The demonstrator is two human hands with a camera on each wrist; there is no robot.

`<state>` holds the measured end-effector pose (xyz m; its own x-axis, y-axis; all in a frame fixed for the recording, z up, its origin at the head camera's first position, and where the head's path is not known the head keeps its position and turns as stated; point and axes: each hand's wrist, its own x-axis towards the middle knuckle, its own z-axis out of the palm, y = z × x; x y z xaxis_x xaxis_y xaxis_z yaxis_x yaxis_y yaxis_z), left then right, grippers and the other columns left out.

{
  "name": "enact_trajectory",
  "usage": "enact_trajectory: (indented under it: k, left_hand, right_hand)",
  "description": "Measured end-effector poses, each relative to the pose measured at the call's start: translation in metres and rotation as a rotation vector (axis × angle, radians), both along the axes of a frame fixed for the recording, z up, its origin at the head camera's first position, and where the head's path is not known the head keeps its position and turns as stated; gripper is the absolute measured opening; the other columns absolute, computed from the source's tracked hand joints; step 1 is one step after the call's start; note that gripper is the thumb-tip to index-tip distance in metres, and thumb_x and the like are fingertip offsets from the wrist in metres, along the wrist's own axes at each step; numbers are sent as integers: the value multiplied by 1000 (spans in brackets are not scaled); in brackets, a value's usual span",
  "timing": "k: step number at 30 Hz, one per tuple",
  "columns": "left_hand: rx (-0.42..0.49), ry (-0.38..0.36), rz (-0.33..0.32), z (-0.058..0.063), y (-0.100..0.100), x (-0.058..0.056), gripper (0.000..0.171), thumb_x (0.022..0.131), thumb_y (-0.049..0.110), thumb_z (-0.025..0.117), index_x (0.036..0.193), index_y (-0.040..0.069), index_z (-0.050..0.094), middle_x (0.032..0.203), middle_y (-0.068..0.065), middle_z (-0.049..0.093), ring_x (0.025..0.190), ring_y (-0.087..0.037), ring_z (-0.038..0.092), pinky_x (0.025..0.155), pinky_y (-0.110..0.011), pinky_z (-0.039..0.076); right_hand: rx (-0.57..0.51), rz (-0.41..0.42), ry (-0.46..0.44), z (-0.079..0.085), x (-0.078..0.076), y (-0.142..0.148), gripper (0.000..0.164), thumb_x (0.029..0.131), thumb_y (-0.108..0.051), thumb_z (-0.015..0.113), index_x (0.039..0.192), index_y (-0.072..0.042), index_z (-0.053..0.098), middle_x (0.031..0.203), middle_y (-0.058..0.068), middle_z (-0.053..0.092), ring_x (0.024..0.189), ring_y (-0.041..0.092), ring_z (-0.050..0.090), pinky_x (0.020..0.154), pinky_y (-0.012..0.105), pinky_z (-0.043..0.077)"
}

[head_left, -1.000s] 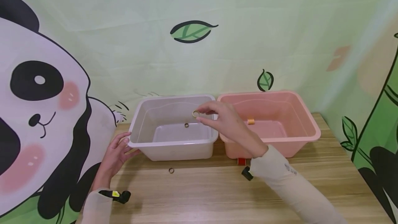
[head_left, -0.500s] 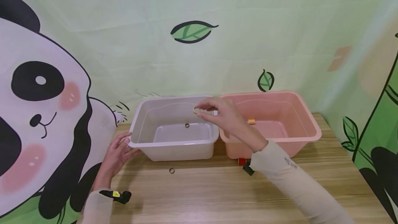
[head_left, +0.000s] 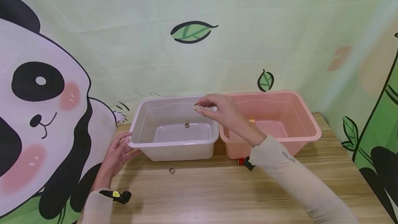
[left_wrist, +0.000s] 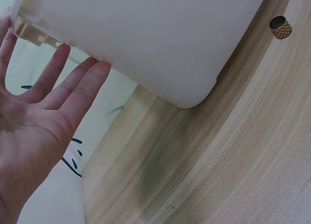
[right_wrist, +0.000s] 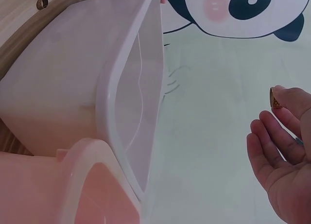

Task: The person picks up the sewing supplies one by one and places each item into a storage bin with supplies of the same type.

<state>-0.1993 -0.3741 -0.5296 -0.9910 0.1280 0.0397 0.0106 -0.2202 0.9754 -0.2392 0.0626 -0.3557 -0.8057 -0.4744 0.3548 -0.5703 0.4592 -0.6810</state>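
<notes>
My right hand point(head_left: 228, 118) pinches a small brass ring thimble point(head_left: 197, 106) between thumb and fingertips, above the right part of the white bin point(head_left: 181, 151). In the right wrist view the held thimble point(right_wrist: 274, 98) shows a dimpled side, with the other fingers loosely bent below. A second thimble point(head_left: 187, 125) lies inside the white bin. A third thimble point(head_left: 172, 170) stands on the table in front, its dotted band plain in the left wrist view. At the white bin's left end my left hand point(head_left: 116, 158) touches the rim and side wall with extended fingers point(left_wrist: 80, 95).
A pink bin point(head_left: 273, 144) stands against the white bin on the right, with an orange piece point(head_left: 252, 121) inside it. Something small and red point(head_left: 240, 161) sits by its front base. A printed cloth point(head_left: 140, 44) hangs behind the wooden table point(head_left: 202, 196).
My right hand has risen slightly over the white bin, still pinching the thimble. The left hand has stayed at the bin's left end.
</notes>
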Motion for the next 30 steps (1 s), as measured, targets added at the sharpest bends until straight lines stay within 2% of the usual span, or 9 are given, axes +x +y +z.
enact_trajectory:
  k: [6,25,30]
  left_hand:
    - [2,-8,-8,-1,-1,0,27,110,17,43,134,22,57,140,2,53,117,-21,67,94,-51,55]
    - [-7,8,17,2,-6,0,26,110,16,44,132,22,58,139,2,53,116,-20,68,90,-48,57]
    - [9,0,0,1,-4,1,27,110,15,43,130,24,59,138,2,54,115,-20,68,93,-49,57]
  right_hand:
    - [7,-10,-6,1,-7,-1,27,96,-25,74,119,-13,73,115,0,72,106,18,68,92,38,59]
    - [49,-1,8,2,-26,-13,24,97,-27,72,117,-14,73,112,0,73,104,16,69,93,34,58]
    - [55,-3,14,0,-31,-13,22,97,-26,72,115,-14,74,109,0,74,102,16,69,93,34,58]
